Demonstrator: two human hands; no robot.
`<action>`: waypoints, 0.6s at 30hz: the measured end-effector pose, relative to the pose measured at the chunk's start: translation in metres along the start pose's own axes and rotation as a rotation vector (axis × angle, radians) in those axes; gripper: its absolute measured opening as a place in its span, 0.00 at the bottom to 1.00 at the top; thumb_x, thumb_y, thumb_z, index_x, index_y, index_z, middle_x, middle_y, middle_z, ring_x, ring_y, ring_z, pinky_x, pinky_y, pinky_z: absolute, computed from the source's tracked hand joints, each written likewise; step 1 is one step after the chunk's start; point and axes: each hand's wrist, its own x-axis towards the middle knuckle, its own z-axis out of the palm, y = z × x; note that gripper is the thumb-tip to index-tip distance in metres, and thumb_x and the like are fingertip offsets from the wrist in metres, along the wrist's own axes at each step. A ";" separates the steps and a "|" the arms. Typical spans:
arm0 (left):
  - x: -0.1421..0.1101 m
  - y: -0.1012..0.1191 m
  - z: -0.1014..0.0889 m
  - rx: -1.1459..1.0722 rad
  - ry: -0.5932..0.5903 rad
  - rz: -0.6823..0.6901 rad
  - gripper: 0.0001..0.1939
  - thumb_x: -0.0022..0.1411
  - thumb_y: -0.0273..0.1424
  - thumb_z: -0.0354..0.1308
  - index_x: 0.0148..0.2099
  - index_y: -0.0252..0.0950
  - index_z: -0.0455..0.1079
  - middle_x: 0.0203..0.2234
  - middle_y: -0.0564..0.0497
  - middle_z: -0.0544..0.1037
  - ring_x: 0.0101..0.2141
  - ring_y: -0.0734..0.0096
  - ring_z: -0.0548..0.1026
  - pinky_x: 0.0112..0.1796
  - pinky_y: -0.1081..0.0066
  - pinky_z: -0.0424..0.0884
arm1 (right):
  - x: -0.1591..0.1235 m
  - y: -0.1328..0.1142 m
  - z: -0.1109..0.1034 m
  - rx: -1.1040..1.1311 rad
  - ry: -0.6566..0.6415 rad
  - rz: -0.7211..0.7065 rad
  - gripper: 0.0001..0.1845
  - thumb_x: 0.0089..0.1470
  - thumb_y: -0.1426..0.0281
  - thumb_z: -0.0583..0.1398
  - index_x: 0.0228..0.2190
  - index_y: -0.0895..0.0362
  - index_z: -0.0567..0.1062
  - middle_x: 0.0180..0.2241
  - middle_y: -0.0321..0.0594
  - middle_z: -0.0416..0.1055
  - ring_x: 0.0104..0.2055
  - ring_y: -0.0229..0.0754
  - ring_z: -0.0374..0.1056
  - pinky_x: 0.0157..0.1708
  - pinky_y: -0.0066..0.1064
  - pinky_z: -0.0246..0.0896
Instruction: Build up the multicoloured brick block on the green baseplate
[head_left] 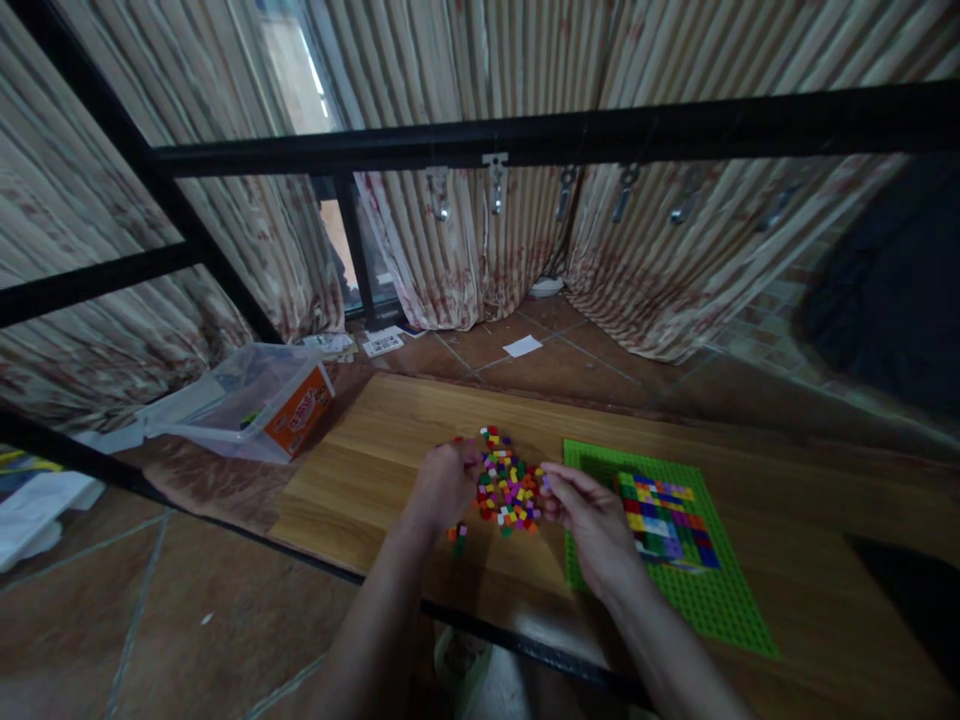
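A loose pile of small coloured toy bricks [506, 490] lies on the wooden board between my hands. My left hand [442, 488] is at the pile's left edge with fingers curled; what they hold, if anything, is hidden. At the pile's right side, my right hand [592, 525] pinches a small lilac brick [546, 483] between thumb and finger. Just right of that hand is a green baseplate [731, 605], partly covered by it. A block of joined multicoloured bricks [667, 518] sits on the baseplate. A few stray bricks [457, 536] lie below my left hand.
The wooden board [352, 470] has a dark front edge. A clear plastic bin [255, 400] with an orange label stands on the tiled floor to the left. A black metal frame [540, 130] with hanging clips crosses before the curtains [480, 260]. A dark object [900, 590] lies at the right.
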 end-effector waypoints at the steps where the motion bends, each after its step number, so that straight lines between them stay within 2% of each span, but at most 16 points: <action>1: 0.000 0.001 0.000 0.028 0.000 0.007 0.12 0.54 0.19 0.50 0.29 0.35 0.73 0.25 0.51 0.77 0.29 0.72 0.73 0.33 0.75 0.63 | -0.001 0.001 0.000 -0.008 -0.010 0.000 0.22 0.35 0.58 0.72 0.33 0.57 0.81 0.23 0.35 0.74 0.23 0.33 0.65 0.23 0.26 0.63; 6: 0.000 0.004 0.003 0.116 -0.003 0.014 0.14 0.54 0.18 0.49 0.32 0.36 0.74 0.29 0.49 0.79 0.33 0.69 0.76 0.35 0.74 0.64 | -0.003 0.004 0.002 0.003 -0.081 0.013 0.22 0.36 0.59 0.72 0.34 0.57 0.81 0.24 0.37 0.76 0.25 0.36 0.68 0.26 0.28 0.66; 10: 0.001 0.002 0.002 0.155 0.020 -0.027 0.16 0.57 0.20 0.47 0.37 0.38 0.75 0.32 0.47 0.80 0.35 0.67 0.77 0.37 0.73 0.65 | -0.003 0.002 0.002 -0.002 -0.077 0.020 0.23 0.33 0.58 0.73 0.33 0.57 0.80 0.26 0.39 0.77 0.26 0.38 0.70 0.27 0.31 0.68; 14: 0.003 0.002 0.003 0.214 0.033 -0.024 0.16 0.60 0.22 0.46 0.36 0.38 0.75 0.30 0.47 0.80 0.34 0.66 0.77 0.36 0.72 0.65 | -0.005 -0.004 0.000 -0.021 -0.074 0.012 0.22 0.32 0.59 0.73 0.31 0.58 0.79 0.25 0.38 0.76 0.26 0.38 0.70 0.26 0.30 0.68; 18: 0.008 0.010 0.011 0.261 0.079 0.006 0.13 0.60 0.25 0.49 0.40 0.38 0.75 0.35 0.46 0.80 0.38 0.64 0.76 0.40 0.70 0.66 | -0.007 -0.006 0.000 -0.027 -0.050 -0.003 0.23 0.31 0.57 0.73 0.29 0.57 0.78 0.23 0.36 0.75 0.24 0.37 0.70 0.24 0.29 0.67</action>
